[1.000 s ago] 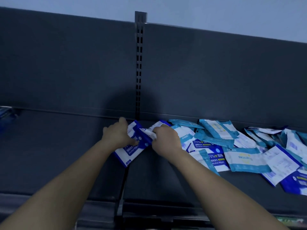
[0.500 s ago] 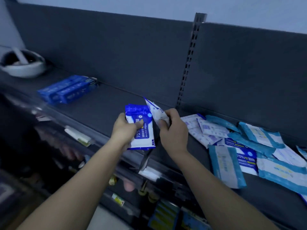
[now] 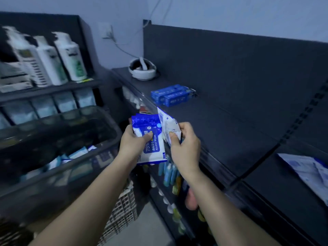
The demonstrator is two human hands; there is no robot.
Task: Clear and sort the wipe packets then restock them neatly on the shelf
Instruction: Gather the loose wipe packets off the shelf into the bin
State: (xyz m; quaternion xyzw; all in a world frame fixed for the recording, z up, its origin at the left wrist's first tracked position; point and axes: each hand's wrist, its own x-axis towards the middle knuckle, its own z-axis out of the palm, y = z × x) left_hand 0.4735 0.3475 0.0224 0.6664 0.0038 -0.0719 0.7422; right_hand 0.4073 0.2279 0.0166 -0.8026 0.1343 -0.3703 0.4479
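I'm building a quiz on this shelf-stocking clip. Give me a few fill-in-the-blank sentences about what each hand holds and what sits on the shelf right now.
1. The left hand holds a blue packet labelled "75% ____ Wipes".
2. The right hand grips a mostly ____ packet.
3. The blue boxes lie on the shelf, with a white ____ further back near the wall.
4. More packets lie inside the dark ____ on the person's left.

Missing words: Alcohol; white; bowl; basket
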